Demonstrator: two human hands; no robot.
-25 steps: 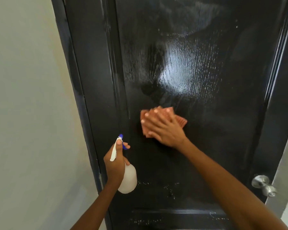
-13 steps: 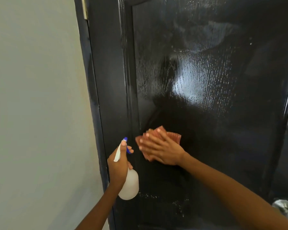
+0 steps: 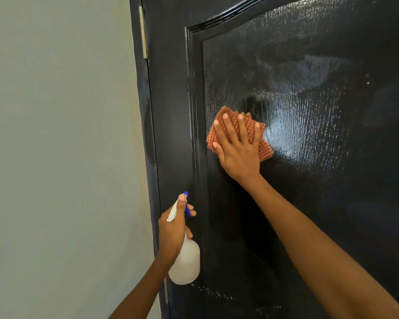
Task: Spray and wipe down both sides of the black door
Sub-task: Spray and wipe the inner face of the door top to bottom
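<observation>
Head view: a person's right hand presses a folded orange checked cloth flat against the raised panel of a glossy black door, fingers straight and spread over the fabric. The cloth sits near the panel's left edge, below its arched top moulding, with 1 corner sticking out to the right of the hand. Wet streaks and droplets shine on the panel to the right of the cloth and along the lower edge of the frame. The left hand grips the neck of a white spray bottle, thumb resting along its white head, the blue nozzle pointing at the door's left stile. A hinge shows at the top of the door's left edge, beside a pale wall.
</observation>
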